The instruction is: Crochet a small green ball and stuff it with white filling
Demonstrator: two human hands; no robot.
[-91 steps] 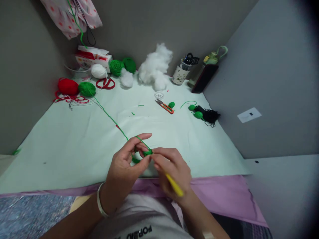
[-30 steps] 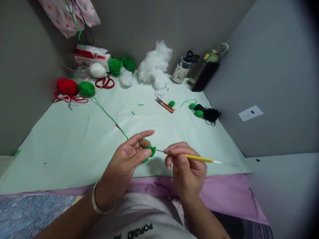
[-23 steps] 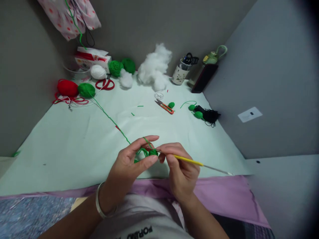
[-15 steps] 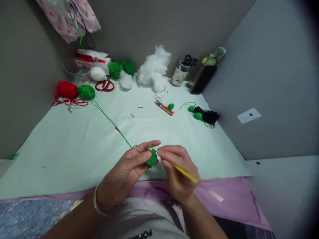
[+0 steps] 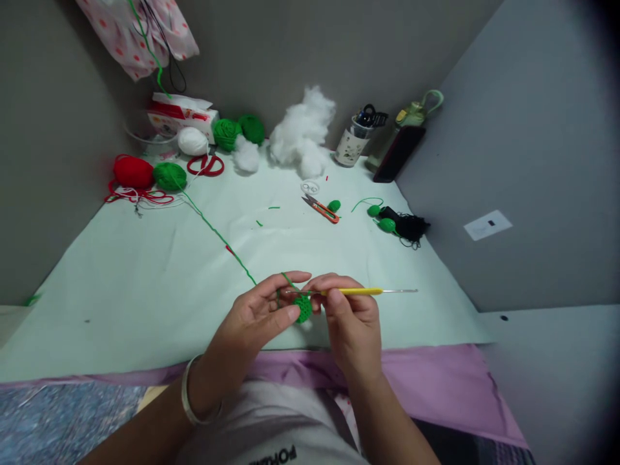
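Pinched in my left hand is a small round green crochet piece, with the thumb across its left side. Green working yarn runs over the left fingers and back to a green yarn ball. My right hand is closed around the yellow grip of a crochet hook, which lies nearly level. The thin metal tip points left, just above the piece and at the yarn by my left fingers. Whether a loop sits on the hook is too small to tell.
Orange thread snips lie mid-table beside a small green crocheted piece. White stuffing, red scissors and a red yarn ball are farther back. Black yarn, a cup and a phone stand or lie right.
The hook has swung from slanting down toward my right palm to nearly level, its tip now left across the piece. My right hand has turned, and the green piece has shifted slightly right.
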